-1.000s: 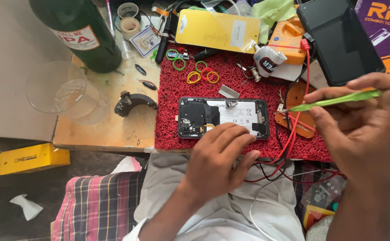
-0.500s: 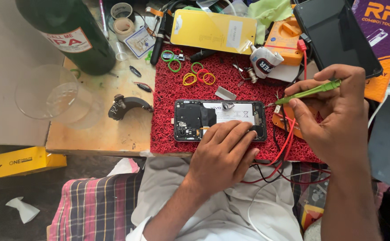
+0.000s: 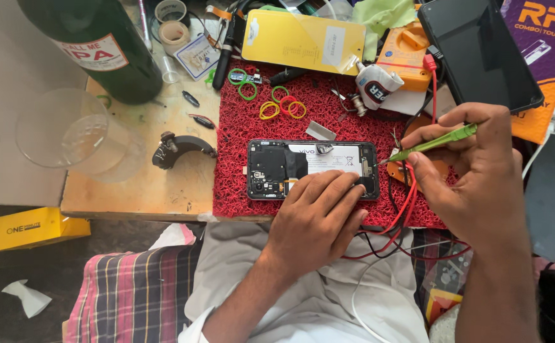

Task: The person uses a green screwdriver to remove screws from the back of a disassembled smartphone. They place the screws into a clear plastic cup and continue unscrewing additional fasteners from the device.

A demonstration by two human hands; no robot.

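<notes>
At the mat's (image 3: 239, 171) front edge lay the phone (image 3: 312, 169), back cover off, dark boards and a pale battery exposed. The left hand (image 3: 319, 222) pressed loosely curled fingers on its near edge. The right hand (image 3: 474, 171) pinched a green tool (image 3: 433, 143), tip at the phone's right end.

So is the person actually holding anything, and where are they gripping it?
Yes. The right hand grips a green tool by its rear end, tip toward the opened phone. The left hand only presses on the phone.
</notes>
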